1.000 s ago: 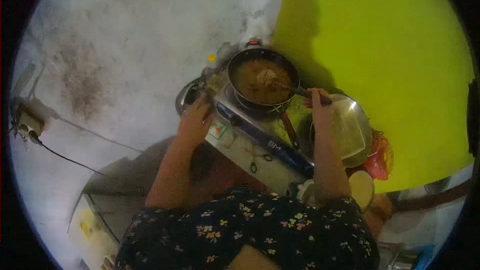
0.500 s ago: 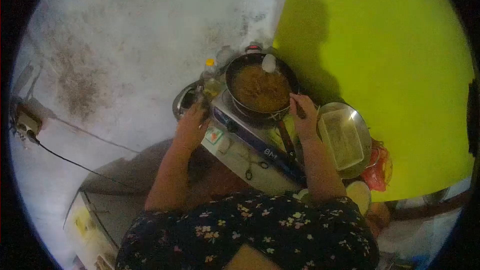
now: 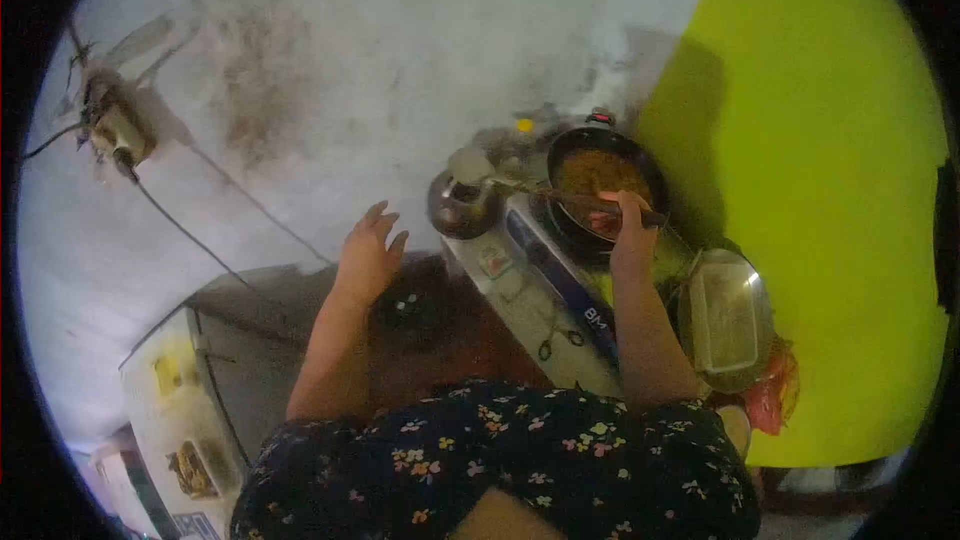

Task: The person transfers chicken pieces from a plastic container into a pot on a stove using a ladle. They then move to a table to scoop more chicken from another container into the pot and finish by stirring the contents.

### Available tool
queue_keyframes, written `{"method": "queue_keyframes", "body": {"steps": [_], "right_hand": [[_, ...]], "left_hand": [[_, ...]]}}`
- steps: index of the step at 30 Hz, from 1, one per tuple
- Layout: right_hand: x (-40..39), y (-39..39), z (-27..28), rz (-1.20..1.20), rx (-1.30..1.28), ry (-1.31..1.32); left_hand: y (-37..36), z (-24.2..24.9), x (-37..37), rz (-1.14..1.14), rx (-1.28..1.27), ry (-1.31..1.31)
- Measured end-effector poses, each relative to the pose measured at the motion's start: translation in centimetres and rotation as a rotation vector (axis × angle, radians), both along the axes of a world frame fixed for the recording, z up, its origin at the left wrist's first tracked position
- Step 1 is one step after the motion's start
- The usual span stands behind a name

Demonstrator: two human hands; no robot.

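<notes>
My right hand (image 3: 632, 225) is closed around the dark handle of a long spatula (image 3: 585, 201). The spatula reaches left across the near side of a black frying pan (image 3: 660, 185), and its pale rounded head is over a round metal pot (image 3: 463, 220). Brown food (image 3: 600, 172) covers the pan's bottom. The pan sits on a gas stove (image 3: 560, 275) marked BM. To the left of the pot, my left hand (image 3: 368, 255) is in the air with its fingers apart and nothing in it.
Scissors (image 3: 560, 333) and a small packet (image 3: 495, 262) lie before the stove. At right are a metal basin with a pale rectangular tray (image 3: 727, 315) and a red plastic bag (image 3: 772, 395). A power socket (image 3: 122, 135) with cords is at upper left. A yellow-green wall stands behind the pan.
The spatula has swung from over the pan to over the metal pot. My left hand has come away from the pot. The view has shifted, so the stove appears farther right.
</notes>
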State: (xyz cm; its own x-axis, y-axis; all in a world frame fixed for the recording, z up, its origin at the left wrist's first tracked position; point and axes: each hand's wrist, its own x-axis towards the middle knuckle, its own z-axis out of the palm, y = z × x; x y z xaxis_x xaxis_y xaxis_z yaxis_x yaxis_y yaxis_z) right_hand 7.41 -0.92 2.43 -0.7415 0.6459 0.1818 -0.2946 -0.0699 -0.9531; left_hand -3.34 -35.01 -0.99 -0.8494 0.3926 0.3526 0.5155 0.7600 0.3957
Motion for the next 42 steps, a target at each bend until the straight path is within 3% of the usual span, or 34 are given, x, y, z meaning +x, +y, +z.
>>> {"method": "queue_keyframes", "body": {"steps": [7,13,18,26,30,31,34,38,42], "right_hand": [[-4.9,-10.2,1.5,0.283,-0.028,0.045],[-8.7,-24.0,2.9,0.493,-0.056,0.036],[-11.1,-33.1,3.4,0.725,-0.059,-0.026],[-12.9,-49.7,2.3,1.124,0.148,-0.025],[-12.5,-57.1,1.6,1.298,0.274,0.057],[-12.1,-58.7,1.8,1.321,0.388,0.040],[-12.0,-62.8,2.7,1.386,0.901,0.601],[-10.9,-66.9,3.7,1.606,1.236,0.605],[-11.2,-69.3,4.7,1.459,1.263,0.769]], "left_hand": [[-11.8,0.3,0.9,0.267,-0.007,-0.023],[-25.3,-0.3,3.4,0.493,-0.044,-0.084],[-32.5,1.1,7.6,0.660,-0.003,-0.094],[-43.0,0.9,14.3,0.940,0.032,-0.086],[-47.3,-0.4,17.3,1.124,0.028,-0.070],[-48.3,-1.0,17.9,1.168,0.010,-0.050],[-50.9,-2.4,19.3,1.252,-0.066,-0.135],[-51.7,-2.9,19.2,1.218,-0.107,-0.289],[-51.9,-4.0,18.6,1.147,-0.146,-0.463]]}}
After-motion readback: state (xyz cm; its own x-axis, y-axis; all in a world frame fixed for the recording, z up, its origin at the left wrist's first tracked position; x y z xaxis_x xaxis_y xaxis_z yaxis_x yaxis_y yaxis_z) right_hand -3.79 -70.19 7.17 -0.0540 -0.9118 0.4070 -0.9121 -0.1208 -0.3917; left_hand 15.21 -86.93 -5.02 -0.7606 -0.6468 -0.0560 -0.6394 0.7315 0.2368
